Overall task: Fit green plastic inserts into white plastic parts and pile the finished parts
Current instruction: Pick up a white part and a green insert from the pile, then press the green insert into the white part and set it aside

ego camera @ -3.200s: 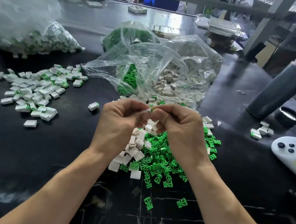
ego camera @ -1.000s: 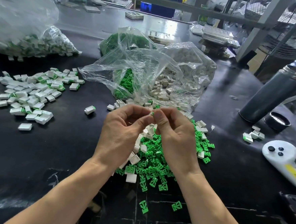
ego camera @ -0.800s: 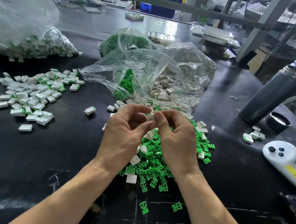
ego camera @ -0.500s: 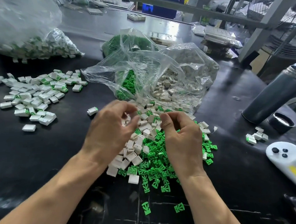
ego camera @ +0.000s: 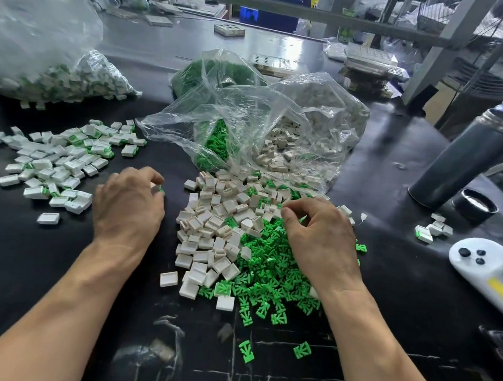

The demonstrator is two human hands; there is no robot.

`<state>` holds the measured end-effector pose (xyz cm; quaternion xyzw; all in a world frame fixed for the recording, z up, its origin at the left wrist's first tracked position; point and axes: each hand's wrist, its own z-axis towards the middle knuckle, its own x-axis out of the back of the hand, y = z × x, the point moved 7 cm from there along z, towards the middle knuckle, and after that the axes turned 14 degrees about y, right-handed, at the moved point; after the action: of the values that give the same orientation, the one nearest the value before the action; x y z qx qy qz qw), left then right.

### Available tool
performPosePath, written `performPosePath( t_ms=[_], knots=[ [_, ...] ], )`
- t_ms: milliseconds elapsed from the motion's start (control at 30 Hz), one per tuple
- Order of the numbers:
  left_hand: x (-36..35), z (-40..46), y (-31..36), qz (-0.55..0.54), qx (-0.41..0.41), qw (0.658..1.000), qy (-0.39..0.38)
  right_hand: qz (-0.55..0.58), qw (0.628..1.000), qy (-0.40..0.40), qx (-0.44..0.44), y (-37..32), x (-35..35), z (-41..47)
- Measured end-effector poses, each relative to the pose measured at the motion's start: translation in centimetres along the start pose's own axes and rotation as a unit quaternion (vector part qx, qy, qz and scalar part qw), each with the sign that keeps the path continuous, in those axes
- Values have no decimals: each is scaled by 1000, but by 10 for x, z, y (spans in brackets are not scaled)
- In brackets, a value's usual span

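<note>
The hands have parted. The left hand (ego camera: 128,204) pinches a finished white-and-green plastic part (ego camera: 157,187), heading toward the surface's left-edge pile (ego camera: 58,162). The right hand (ego camera: 320,236), grip narrow, reaches into loose green plastic inserts (ego camera: 268,269); whether it holds one is unclear.

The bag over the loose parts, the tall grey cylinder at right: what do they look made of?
Bag: thin clear plastic film, likely polythene; glossy, crumpled, the parts show through it.
Grey cylinder: probably a metal flask with a matte dark coating; bare silvery threaded rim at its top. Coated plastic cannot be excluded.
</note>
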<state>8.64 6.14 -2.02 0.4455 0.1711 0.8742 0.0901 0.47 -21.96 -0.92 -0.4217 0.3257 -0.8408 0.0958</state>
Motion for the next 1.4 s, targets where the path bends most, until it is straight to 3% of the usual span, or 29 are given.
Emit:
performPosePath(
  t_ms=[233,333,467,767,967,1100,1200,1400],
  knots=[
    [10,-5,19,-40,-25,999,-2,-35,998,-46,0,4,1,3],
    [5,-13,26,-105,18,990,-97,-44,996,-81,-7,8,1,5],
    [-2,-26,34,-83,26,978,-190,-50,987,-150,-6,9,-4,0],
    [-7,-28,39,-187,50,969,-156,-50,991,-114,50,0,-8,-2],
    [4,-26,43,-243,24,966,-90,43,998,-49,24,-3,-3,-2],
    [9,-28,51,-338,51,934,-100,141,990,-14,-17,-2,-1,-2],
    [6,-34,57,-427,110,887,-137,227,973,-14,-43,-2,-3,-4],
    [-1,-46,78,-538,154,804,-200,311,947,-52,-59,-13,-14,-13]
  ],
)
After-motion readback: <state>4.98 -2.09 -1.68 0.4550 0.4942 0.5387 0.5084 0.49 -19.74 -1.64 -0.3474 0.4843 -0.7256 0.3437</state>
